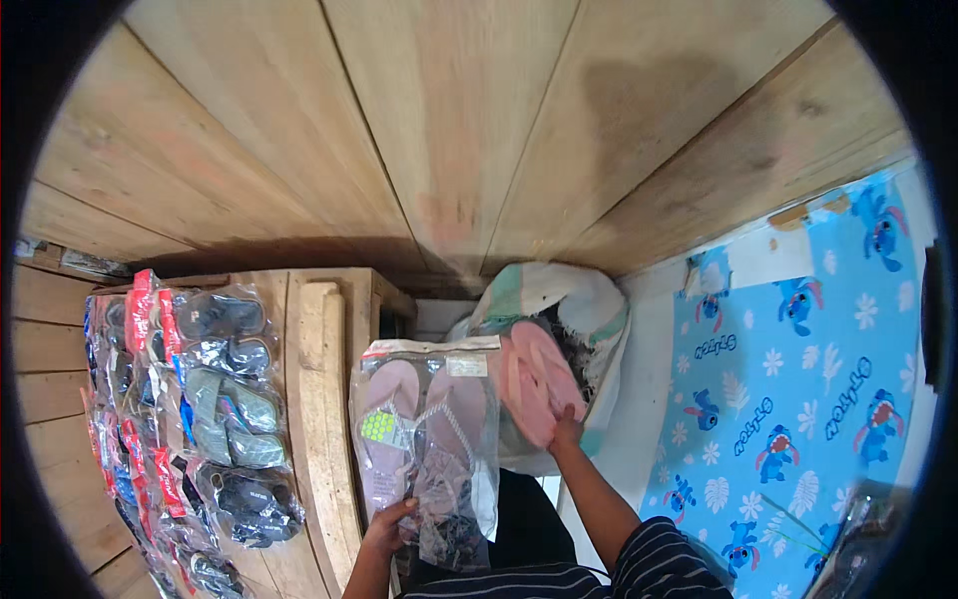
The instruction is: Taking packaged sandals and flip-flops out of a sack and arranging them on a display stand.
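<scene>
My left hand (391, 526) grips the lower left edge of a clear plastic bag (486, 449). In that bag lies a pair of pale lilac flip-flops (392, 389) with braided straps and a yellow-green sticker. My right hand (566, 430) is closed on the lower end of a pair of pink flip-flops (535, 374), stacked together and held just right of the bag. Behind the pink pair stands a white and green woven sack (606, 307), its mouth open on dark contents that I cannot make out.
On the left, several bagged sandals (233, 419) lie in rows on a wooden table (299, 464) with a raised wooden bar. A plank wall (449, 135) rises ahead. Blue cartoon-patterned sheeting (786, 374) covers the surface on the right. A dark object shows at the lower right.
</scene>
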Motion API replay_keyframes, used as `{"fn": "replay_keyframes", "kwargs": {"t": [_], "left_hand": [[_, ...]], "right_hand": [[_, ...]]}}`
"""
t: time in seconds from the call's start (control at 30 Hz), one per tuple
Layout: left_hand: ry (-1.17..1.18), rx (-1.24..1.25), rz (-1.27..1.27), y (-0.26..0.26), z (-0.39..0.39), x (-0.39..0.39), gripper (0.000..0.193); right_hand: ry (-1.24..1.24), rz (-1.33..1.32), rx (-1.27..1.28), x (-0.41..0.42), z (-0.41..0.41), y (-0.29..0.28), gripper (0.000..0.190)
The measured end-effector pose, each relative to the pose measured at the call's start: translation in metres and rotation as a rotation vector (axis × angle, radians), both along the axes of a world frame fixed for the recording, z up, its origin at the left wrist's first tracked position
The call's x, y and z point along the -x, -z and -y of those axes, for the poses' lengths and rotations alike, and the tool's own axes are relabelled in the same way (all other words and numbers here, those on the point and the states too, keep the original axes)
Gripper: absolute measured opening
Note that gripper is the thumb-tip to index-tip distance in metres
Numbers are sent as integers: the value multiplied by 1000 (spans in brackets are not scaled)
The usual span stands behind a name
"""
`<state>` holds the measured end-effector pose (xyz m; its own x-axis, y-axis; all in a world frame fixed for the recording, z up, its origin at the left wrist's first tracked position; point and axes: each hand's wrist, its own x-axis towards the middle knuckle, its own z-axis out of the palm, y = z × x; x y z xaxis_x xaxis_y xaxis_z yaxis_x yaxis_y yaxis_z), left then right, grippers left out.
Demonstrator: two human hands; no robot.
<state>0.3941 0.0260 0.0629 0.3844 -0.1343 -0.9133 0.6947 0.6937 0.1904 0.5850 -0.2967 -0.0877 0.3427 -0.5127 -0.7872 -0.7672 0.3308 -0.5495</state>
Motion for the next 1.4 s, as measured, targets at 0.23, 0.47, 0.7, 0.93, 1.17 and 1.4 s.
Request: {"fn": "replay_keyframes", "kwargs": {"t": [0.23,0.47,0.7,0.93,1.17,1.4], "left_hand": [[-189,3,249,-70,-23,6,51],[-412,8,384,-72,-67,51,51],[-647,-70,479,-62,-85,115,55],[-969,-301,438,-128,-20,167,51],[-1285,-364,449,-121,61,252,40],[-1612,-495,388,-164,148,354,37]], "right_hand": [[-100,474,61,33,-2,-74,47],[-394,677,22,34,-35,-188,43],[-570,816,64,12,-62,-231,40],[-788,746,8,-6,-94,-227,44],[-924,647,-102,-7,-134,-183,49],[-1151,674,-354,85,-203,-230,55]]}}
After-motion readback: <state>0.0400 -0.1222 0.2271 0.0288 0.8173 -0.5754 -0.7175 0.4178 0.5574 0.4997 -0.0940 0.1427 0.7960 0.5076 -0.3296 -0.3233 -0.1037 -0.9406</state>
